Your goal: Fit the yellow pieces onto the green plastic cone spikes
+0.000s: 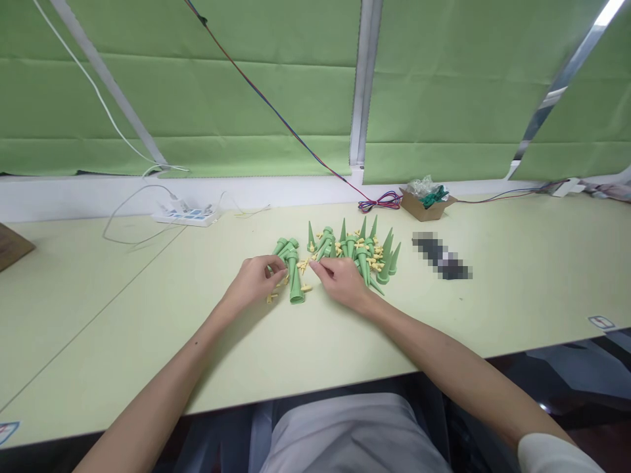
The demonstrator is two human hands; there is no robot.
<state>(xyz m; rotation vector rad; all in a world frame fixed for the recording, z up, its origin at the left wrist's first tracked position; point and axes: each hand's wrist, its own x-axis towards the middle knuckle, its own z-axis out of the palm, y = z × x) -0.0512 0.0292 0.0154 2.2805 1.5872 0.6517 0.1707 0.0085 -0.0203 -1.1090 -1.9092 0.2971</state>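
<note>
Green plastic spikes with ribbed caps [362, 259] and small yellow plastic fittings [304, 265] are heaped on the table in front of me. My left hand [257, 277] is closed, thumb and fingers curled together, at the left side of the heap. Beside its fingertips lies a capped green spike [294, 279], its wide end toward me. My right hand [341, 281] is closed in a pinch at the middle of the heap, fingertips among the yellow fittings. Whatever either pinch holds is too small or hidden to make out. Some green spikes [387, 259] stand point up on the right.
A small cardboard box [426, 205] with clear plastic and green material sits at the back, near a coiled red-blue cable [379, 201]. A white power strip [187, 215] with cords lies back left. A pixelated dark object [441, 256] rests right of the heap. Brown cardboard [12, 246] is far left.
</note>
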